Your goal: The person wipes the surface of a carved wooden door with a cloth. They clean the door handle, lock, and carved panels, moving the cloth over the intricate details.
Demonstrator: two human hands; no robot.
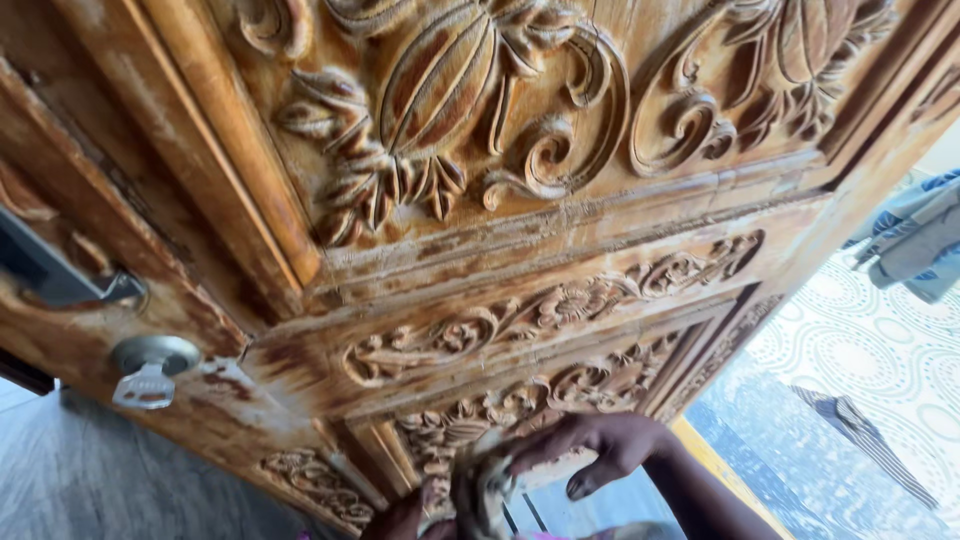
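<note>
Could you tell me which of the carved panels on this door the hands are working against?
The lowest carved panel, near the door's bottom edge: the right hand lies against it, unlike the large flower panel higher up.

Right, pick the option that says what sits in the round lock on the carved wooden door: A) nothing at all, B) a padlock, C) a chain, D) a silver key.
D: a silver key hangs from the round metal lock at the left edge of the carved wooden door, below the dark handle.
</note>
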